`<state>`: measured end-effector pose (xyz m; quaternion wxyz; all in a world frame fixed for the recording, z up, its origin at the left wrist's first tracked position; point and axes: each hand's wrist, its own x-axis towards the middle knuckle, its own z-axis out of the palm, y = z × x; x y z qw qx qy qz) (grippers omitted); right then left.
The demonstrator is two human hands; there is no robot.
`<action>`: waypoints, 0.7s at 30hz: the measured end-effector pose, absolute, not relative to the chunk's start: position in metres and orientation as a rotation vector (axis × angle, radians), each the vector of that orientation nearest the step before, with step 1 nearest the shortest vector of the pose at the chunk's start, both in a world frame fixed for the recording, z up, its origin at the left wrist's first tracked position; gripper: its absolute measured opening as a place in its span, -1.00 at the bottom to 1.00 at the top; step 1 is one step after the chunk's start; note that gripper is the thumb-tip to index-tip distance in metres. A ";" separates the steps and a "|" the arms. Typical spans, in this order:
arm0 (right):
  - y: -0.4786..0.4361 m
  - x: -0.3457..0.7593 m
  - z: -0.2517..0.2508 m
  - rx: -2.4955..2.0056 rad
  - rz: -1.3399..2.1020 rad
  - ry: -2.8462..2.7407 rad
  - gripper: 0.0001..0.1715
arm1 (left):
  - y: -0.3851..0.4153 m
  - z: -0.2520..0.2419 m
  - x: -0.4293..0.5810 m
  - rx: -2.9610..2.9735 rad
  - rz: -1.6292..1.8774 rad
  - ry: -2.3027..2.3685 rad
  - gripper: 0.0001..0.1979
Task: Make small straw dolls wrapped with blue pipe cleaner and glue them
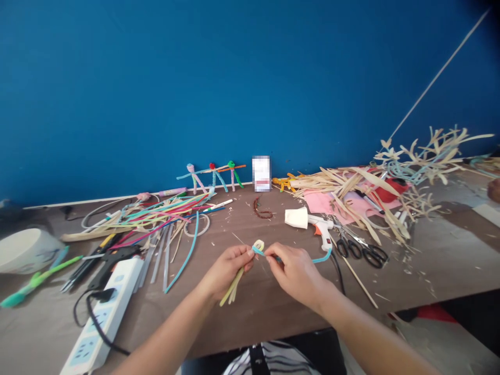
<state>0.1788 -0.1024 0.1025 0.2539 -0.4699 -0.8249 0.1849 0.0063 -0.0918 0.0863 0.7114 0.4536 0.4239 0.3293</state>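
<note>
Two bare hands meet at the front of a cluttered brown table (273, 312) set against a blue wall. Places here are given from the white glue gun (322, 232), which lies on its side just right of centre.

Far to the left of the glue gun sits a white bowl (25, 250). Nearer to it, but still well left, a white power strip (105, 312) lies with a black cord plugged in. Behind that is a spread of coloured strips (164, 211). Left of the glue gun and back at the wall stand three small pipe-cleaner figures (213, 177), with round heads and outstretched arms.

Just left of the glue gun and nearer the viewer, the left hand (226, 268) pinches a bundle of pale strips (233, 289) between thumb and fingertips. The strips bend into a small loop above the pinch, and their ends hang down below it. The right hand (295, 271), directly in front of the glue gun, pinches a blue pipe cleaner (322, 258) where it meets the neck of that loop. The free end of the pipe cleaner trails back to touch the glue gun's handle.

Judged against the standing figures, this piece looks barely begun. It has a looped head and one blue strand, and no limbs are shaped yet.

Just right of the glue gun lie black scissors (363, 250). Behind and to the right, a heap of dried straw leaves (351, 187) covers pink paper.
</note>
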 end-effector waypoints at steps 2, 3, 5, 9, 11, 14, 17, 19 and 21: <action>-0.101 0.180 0.103 -1.281 0.511 -2.228 -0.87 | -0.092 0.087 0.006 0.994 0.729 0.920 -0.69; -0.101 0.181 0.104 -1.283 0.519 -2.224 -0.88 | -0.092 0.087 0.006 0.992 0.735 0.913 -0.69; -0.100 0.182 0.106 -1.279 0.544 -2.224 -0.90 | -0.092 0.088 0.007 0.988 0.755 0.903 -0.70; -0.097 0.184 0.111 -1.254 0.601 -2.243 -0.91 | -0.091 0.089 0.006 1.006 0.753 0.885 -0.71; -0.096 0.186 0.114 -1.250 0.601 -2.266 -0.91 | -0.091 0.090 0.004 1.047 0.740 0.879 -0.71; -0.093 0.190 0.119 -1.212 0.591 -2.343 -0.89 | -0.091 0.092 -0.001 1.152 0.704 0.875 -0.70; -0.091 0.195 0.126 -1.139 0.615 -2.443 -0.88 | -0.090 0.097 -0.005 1.304 0.592 0.864 -0.67; -0.089 0.197 0.130 -1.104 0.623 -2.512 -0.88 | -0.091 0.102 -0.007 1.427 0.495 0.861 -0.66; -0.087 0.197 0.133 -1.101 0.602 -2.587 -0.88 | -0.091 0.107 -0.007 1.580 0.421 0.882 -0.67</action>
